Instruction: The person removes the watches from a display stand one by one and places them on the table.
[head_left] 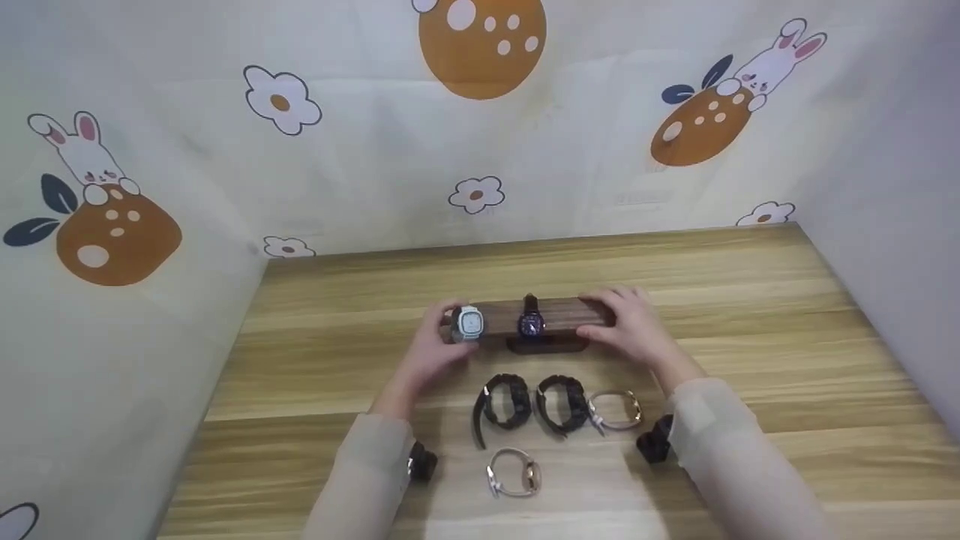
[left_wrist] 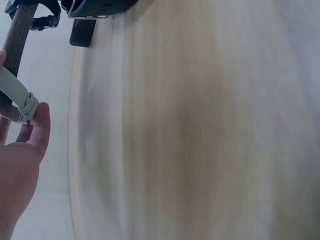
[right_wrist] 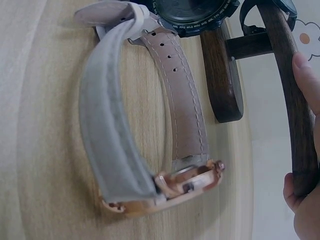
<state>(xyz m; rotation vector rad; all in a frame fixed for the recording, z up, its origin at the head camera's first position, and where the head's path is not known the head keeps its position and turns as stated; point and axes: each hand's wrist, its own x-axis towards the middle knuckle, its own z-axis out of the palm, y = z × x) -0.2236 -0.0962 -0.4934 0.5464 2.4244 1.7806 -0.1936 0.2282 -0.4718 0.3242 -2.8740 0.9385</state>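
A dark wooden watch stand (head_left: 570,315) stands near the middle of the table, its bar running left to right. At the bar's left end my left hand (head_left: 433,349) pinches a white watch (head_left: 470,323), which is looped round that end; its pale strap (left_wrist: 17,93) shows in the left wrist view with a fingertip at the buckle. My right hand (head_left: 634,324) grips the bar's right end, thumb in front and fingers behind. Between the hands, a dark watch with a square face (head_left: 531,325) sits on the bar. The stand's foot (right_wrist: 227,95) rests on the table.
In front of the stand, two black watches (head_left: 511,401) (head_left: 574,403) and a pale-strapped watch with gold case (head_left: 636,409) lie in a row. Nearer me lies another pale-strapped watch (head_left: 532,477). A patterned cloth wall (head_left: 375,165) rises behind the wooden table (head_left: 300,375).
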